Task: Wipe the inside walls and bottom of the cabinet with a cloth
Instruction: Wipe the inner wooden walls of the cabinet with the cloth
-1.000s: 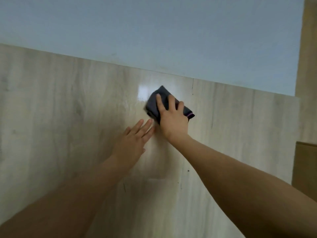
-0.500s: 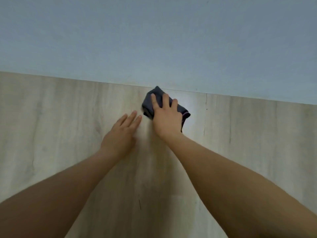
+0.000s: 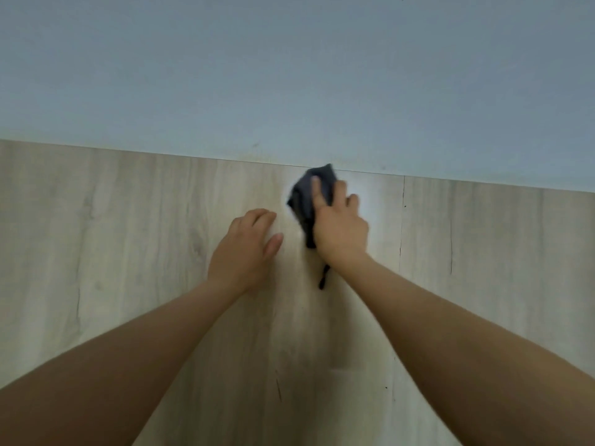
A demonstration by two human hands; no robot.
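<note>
A dark grey cloth (image 3: 304,201) is bunched against a pale wood-grain cabinet panel (image 3: 128,236), just under the panel's upper edge. My right hand (image 3: 341,230) holds the cloth against the panel, with the index finger stretched over it and the other fingers bent around it. A thin strip of the cloth hangs below my wrist. My left hand (image 3: 244,249) rests on the panel just left of the cloth. Its fingers are loosely bent and hold nothing.
A plain grey-blue surface (image 3: 289,75) meets the wood panel along a straight edge and fills the upper part of the view. A thin vertical seam (image 3: 401,220) runs down the panel right of my right hand. Small dark marks dot the lower panel.
My right hand has slid the cloth up to the panel's upper edge and its fingers have bent around it. The left hand's fingers have bent from flat. The view has tilted upward.
</note>
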